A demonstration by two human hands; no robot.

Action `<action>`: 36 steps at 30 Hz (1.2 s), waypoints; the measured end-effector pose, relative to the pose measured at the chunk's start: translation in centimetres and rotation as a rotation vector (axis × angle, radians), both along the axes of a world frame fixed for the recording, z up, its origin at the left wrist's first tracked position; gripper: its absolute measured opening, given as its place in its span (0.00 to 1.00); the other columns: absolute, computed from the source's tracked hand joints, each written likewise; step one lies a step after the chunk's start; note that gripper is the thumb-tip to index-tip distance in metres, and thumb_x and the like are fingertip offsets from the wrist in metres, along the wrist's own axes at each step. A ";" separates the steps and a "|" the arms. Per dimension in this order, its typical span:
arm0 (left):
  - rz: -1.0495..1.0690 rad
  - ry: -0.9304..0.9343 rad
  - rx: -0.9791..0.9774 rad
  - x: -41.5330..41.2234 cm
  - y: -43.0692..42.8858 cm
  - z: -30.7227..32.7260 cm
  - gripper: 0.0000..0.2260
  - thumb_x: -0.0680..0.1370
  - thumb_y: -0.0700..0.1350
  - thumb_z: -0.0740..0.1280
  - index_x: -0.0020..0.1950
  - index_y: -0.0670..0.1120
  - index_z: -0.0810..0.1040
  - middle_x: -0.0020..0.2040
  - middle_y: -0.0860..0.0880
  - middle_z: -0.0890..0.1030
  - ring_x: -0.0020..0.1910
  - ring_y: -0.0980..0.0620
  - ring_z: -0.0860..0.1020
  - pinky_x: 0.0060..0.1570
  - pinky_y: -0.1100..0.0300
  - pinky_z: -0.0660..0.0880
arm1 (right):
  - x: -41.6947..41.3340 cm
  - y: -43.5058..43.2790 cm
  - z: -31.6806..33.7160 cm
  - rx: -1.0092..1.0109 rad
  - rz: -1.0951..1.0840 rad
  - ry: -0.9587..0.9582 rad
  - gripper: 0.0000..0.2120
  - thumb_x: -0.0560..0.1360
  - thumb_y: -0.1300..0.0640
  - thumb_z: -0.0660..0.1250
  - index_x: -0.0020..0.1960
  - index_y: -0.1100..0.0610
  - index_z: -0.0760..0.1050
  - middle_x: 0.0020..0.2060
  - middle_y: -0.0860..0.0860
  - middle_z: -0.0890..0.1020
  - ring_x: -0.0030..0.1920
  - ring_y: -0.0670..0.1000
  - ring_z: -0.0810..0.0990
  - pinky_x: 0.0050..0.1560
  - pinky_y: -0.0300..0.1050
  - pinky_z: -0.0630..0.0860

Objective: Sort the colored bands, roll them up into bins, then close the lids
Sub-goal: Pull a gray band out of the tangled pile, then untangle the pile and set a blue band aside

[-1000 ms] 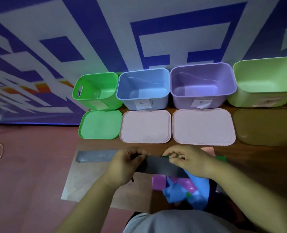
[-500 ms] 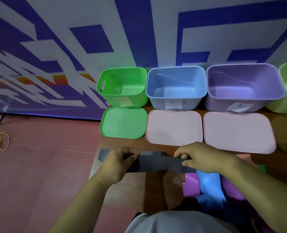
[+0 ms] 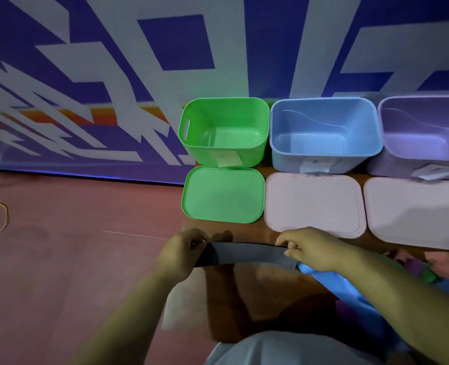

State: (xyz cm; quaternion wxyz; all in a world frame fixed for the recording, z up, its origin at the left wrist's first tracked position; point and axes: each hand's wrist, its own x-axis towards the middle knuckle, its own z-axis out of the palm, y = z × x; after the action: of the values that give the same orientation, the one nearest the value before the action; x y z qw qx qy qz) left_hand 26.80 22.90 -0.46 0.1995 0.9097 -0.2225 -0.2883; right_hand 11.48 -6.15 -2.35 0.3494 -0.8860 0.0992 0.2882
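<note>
Blue-and-white patterned wall behind, wooden desk [image 3: 244,293] in front.
- Dark grey band [image 3: 247,255] stretched just above desk. Left grip [image 3: 177,255] pinches one end, right grip [image 3: 313,248] pinches other.
- Step, judged: band picked out, rolling not begun.
- Next, judged: roll from one end, keeping edges aligned.
- Green bin [image 3: 205,154], blue bin [image 3: 286,159], purple bin [image 3: 386,164]: open, empty.
- Green lid [image 3: 223,196] and pale pink lid [image 3: 313,204] lie flat in front of bins.

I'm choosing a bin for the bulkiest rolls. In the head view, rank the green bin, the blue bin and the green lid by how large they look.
1. blue bin: clearly the largest.
2. green bin and green lid: these look about alike. The lid lies nearer the camera, so I won't rank them.
</note>
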 end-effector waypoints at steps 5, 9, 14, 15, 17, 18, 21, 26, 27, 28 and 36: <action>-0.118 0.014 0.083 2.0 -0.7 -2.6 0.08 0.81 0.44 0.63 0.53 0.53 0.80 0.49 0.53 0.79 0.46 0.51 0.76 0.45 0.60 0.73 | 0.8 0.6 -2.1 -0.066 -0.105 0.062 0.15 0.78 0.55 0.67 0.64 0.48 0.75 0.45 0.43 0.81 0.46 0.46 0.80 0.52 0.43 0.77; -0.193 0.029 0.099 2.8 -1.0 -3.9 0.08 0.81 0.44 0.63 0.54 0.52 0.81 0.51 0.51 0.79 0.45 0.50 0.76 0.43 0.58 0.72 | 1.0 0.6 -2.6 -0.139 -0.171 0.058 0.13 0.76 0.51 0.69 0.60 0.47 0.76 0.42 0.42 0.80 0.43 0.47 0.79 0.48 0.45 0.78; -0.214 -0.113 0.199 3.0 -0.7 -5.1 0.11 0.76 0.49 0.66 0.58 0.55 0.80 0.56 0.51 0.78 0.54 0.45 0.75 0.51 0.52 0.74 | 0.8 0.9 -3.1 -0.193 -0.214 0.022 0.10 0.77 0.54 0.67 0.57 0.49 0.76 0.39 0.43 0.80 0.42 0.47 0.78 0.43 0.41 0.74; -0.201 -0.117 0.205 2.9 -0.7 -5.1 0.12 0.76 0.49 0.67 0.59 0.55 0.79 0.56 0.51 0.78 0.55 0.45 0.74 0.52 0.51 0.73 | 0.7 0.9 -3.1 -0.189 -0.219 0.020 0.09 0.77 0.55 0.67 0.56 0.50 0.76 0.40 0.44 0.81 0.43 0.48 0.78 0.43 0.41 0.74; -0.182 -0.129 0.212 2.6 -0.8 -5.0 0.13 0.76 0.50 0.66 0.61 0.55 0.78 0.57 0.52 0.77 0.57 0.46 0.73 0.55 0.50 0.72 | 0.5 0.9 -2.7 -0.200 -0.226 -0.006 0.08 0.77 0.55 0.67 0.56 0.52 0.76 0.44 0.47 0.83 0.47 0.51 0.80 0.46 0.44 0.75; -0.175 -0.139 0.217 2.4 -0.7 -4.9 0.14 0.77 0.50 0.66 0.62 0.56 0.77 0.58 0.52 0.77 0.58 0.46 0.72 0.56 0.50 0.71 | 0.3 0.8 -2.5 -0.217 -0.231 -0.022 0.10 0.76 0.54 0.68 0.57 0.51 0.76 0.47 0.47 0.83 0.48 0.51 0.79 0.47 0.44 0.76; -0.148 -0.174 0.208 1.2 -0.9 -4.5 0.17 0.77 0.51 0.66 0.66 0.55 0.74 0.60 0.52 0.76 0.60 0.47 0.71 0.60 0.50 0.70 | -0.8 0.1 -1.9 -0.242 -0.246 -0.032 0.14 0.75 0.54 0.69 0.60 0.49 0.76 0.54 0.47 0.81 0.52 0.50 0.79 0.48 0.43 0.74; -0.160 -0.230 0.163 -2.3 -1.9 -3.6 0.19 0.75 0.55 0.67 0.66 0.57 0.73 0.60 0.53 0.76 0.59 0.48 0.72 0.56 0.51 0.73 | -3.6 -1.1 -0.8 -0.216 -0.253 0.043 0.20 0.73 0.52 0.70 0.65 0.48 0.74 0.59 0.46 0.79 0.59 0.47 0.77 0.54 0.41 0.73; -0.168 -0.234 0.149 -3.2 -2.3 -3.6 0.19 0.75 0.55 0.67 0.65 0.57 0.73 0.60 0.54 0.76 0.58 0.48 0.72 0.55 0.52 0.73 | -4.2 -1.1 -0.7 -0.217 -0.241 0.060 0.21 0.73 0.53 0.70 0.65 0.48 0.73 0.59 0.46 0.79 0.59 0.47 0.77 0.55 0.41 0.73; -0.167 -0.223 0.128 -4.1 -2.7 -3.5 0.19 0.75 0.55 0.68 0.65 0.57 0.74 0.60 0.54 0.76 0.58 0.49 0.72 0.55 0.53 0.73 | -4.6 -1.1 -0.6 -0.217 -0.235 0.070 0.21 0.73 0.54 0.69 0.65 0.48 0.73 0.59 0.46 0.79 0.59 0.48 0.77 0.55 0.41 0.73; -0.079 0.074 -0.087 -10.7 -5.5 -2.5 0.19 0.75 0.56 0.70 0.66 0.57 0.73 0.60 0.56 0.75 0.59 0.55 0.74 0.60 0.57 0.75 | -6.8 -1.3 0.9 -0.137 -0.263 -0.015 0.15 0.72 0.60 0.67 0.55 0.44 0.77 0.44 0.44 0.83 0.44 0.48 0.79 0.45 0.44 0.75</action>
State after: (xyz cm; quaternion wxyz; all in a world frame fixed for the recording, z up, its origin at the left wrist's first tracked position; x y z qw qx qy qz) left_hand 16.08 17.43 -2.99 0.2356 0.8793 -0.2632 -0.3194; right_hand 4.68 -7.43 -1.43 0.3236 -0.8892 0.2311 0.2261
